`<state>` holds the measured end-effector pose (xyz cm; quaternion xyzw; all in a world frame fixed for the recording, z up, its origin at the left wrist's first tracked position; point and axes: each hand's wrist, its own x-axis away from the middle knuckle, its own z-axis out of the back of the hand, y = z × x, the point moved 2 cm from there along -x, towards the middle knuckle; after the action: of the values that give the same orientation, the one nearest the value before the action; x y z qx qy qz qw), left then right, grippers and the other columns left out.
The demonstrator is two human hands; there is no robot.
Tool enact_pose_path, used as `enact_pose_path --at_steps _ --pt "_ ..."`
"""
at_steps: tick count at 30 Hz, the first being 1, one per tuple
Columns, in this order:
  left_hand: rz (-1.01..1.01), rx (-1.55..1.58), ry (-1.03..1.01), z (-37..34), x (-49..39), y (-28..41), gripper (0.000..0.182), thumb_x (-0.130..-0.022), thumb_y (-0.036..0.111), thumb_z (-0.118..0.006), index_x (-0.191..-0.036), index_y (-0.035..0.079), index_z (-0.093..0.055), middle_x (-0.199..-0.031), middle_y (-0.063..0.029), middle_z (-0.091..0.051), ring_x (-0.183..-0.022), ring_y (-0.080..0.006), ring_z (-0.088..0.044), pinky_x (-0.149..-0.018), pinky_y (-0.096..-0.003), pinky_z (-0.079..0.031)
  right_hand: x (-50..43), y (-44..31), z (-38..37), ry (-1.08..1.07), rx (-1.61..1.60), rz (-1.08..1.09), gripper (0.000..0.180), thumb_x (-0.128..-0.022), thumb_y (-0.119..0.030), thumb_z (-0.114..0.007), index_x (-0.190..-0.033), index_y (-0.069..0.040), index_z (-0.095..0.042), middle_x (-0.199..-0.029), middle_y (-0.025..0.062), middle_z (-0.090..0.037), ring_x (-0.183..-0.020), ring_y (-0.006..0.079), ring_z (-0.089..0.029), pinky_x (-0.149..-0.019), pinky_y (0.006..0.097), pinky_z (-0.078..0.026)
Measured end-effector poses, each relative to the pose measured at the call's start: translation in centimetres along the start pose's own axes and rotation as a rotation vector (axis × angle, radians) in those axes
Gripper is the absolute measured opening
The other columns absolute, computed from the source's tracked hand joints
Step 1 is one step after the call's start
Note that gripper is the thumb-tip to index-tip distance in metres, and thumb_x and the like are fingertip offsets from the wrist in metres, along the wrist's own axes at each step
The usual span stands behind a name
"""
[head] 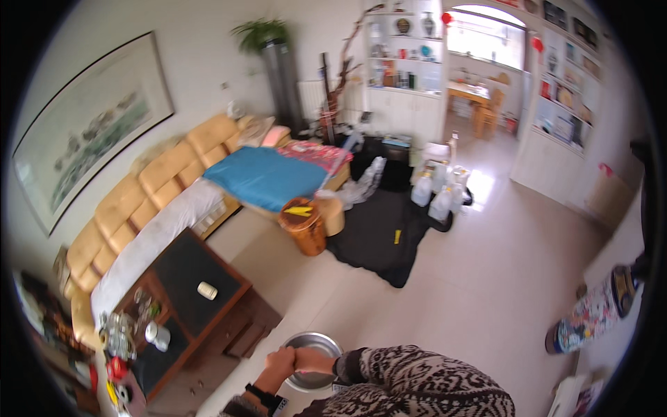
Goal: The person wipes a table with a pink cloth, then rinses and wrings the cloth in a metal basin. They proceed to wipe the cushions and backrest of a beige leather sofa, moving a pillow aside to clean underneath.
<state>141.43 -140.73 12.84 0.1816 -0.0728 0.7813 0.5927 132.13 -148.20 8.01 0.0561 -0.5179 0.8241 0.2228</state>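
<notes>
Close together over a round stainless steel basin [315, 384] are both of my hands, near the bottom of the view. My left hand [280, 360] has curled fingers and presses against my right hand [313, 360]. A small bit of pink shows just under the hands, too small to name. The fingers hide whatever may be between them. A dark band [263, 397] is around my left wrist. My right arm wears a patterned knit sleeve [432, 375]. The basin's far rim shows beyond my hands, while part of its inside is covered by them.
A dark-topped wooden coffee table [182, 281], bearing a can [207, 291] and glassware, stands left. Beyond are a tan sofa [167, 172], an orange-brown bin [303, 234], a black cloth [365, 229] on the floor, and several plastic jugs [440, 203]. A tall floral vase [589, 315] is right.
</notes>
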Motion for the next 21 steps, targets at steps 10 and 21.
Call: enact_pose_path --at_steps 10,21 --pt "0.136 0.250 0.083 -3.3 -0.3 -2.3 0.033 -0.075 0.023 -0.070 -0.101 0.005 -0.059 -0.104 -0.0196 -0.068 -0.100 -0.0394 -0.065 -0.088 -0.0480 -0.051 1.4 -1.0 -0.3 0.245 0.210 0.123 0.023 -0.082 -0.023 -0.061 -0.095 -0.004 -0.061 -0.084 0.0206 -0.069 -0.082 0.0403 -0.068 -0.070 0.0513 -0.053" --pt "0.218 0.590 0.216 -3.0 0.7 -2.6 0.035 -0.071 0.027 -0.074 -0.097 0.006 -0.062 -0.095 -0.0233 -0.069 -0.095 -0.0425 -0.066 -0.082 -0.0497 -0.051 2.1 -2.0 0.2 0.387 0.260 0.317 0.026 -0.078 -0.023 -0.067 -0.092 -0.005 -0.057 -0.079 0.0202 -0.065 -0.079 0.0424 -0.065 -0.066 0.0533 -0.051"
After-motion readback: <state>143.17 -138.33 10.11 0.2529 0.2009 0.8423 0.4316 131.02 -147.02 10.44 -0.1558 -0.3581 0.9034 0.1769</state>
